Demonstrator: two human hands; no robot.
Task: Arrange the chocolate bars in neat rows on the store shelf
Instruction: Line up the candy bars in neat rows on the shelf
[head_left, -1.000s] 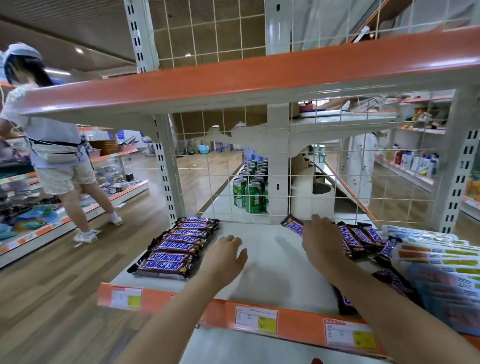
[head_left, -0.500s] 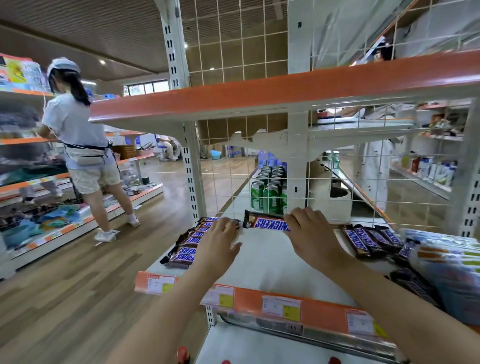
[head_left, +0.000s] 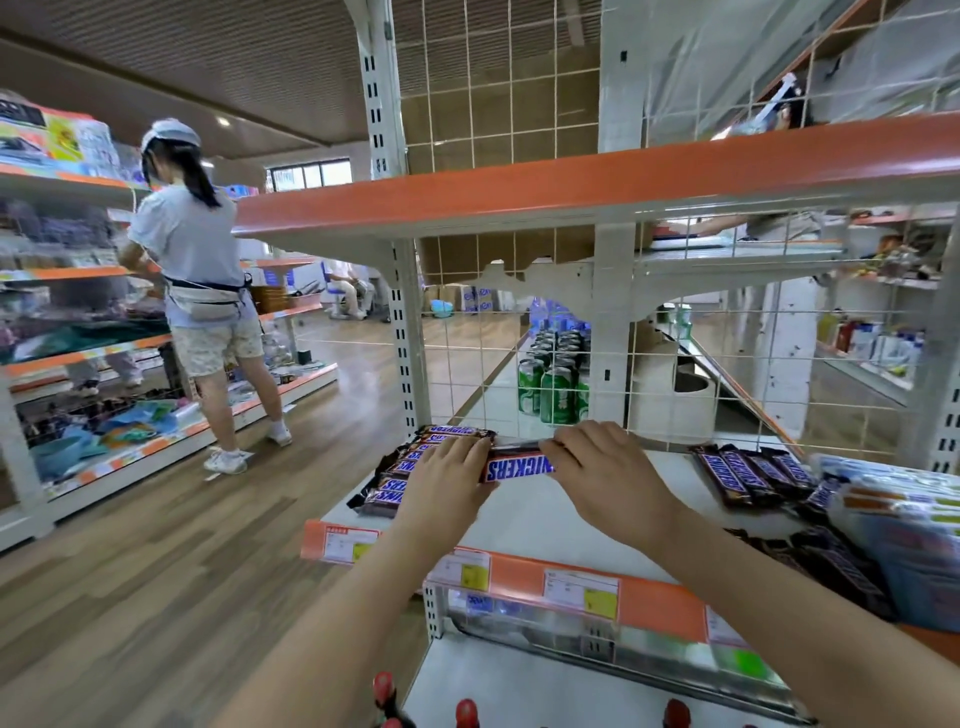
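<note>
Both hands hold one brown Snickers bar (head_left: 519, 466) crosswise just above the white shelf (head_left: 524, 514). My left hand (head_left: 447, 480) grips its left end and my right hand (head_left: 605, 473) grips its right end. A neat row of Snickers bars (head_left: 410, 467) lies at the shelf's left edge, partly under my left hand. More bars (head_left: 750, 473) lie side by side on the right. Several others (head_left: 831, 566) sit in a loose heap near the front right.
Blue and white packets (head_left: 904, 519) are stacked at the shelf's right end. A wire grid (head_left: 467, 374) backs the shelf, with green cans (head_left: 556, 395) behind it. An orange-edged shelf (head_left: 571, 182) hangs overhead. A person (head_left: 202, 291) stands in the left aisle.
My right hand picked a bar from the right group and carried it left. My left hand rose from the shelf and took its other end. The bar now sits lower, beside the left row.
</note>
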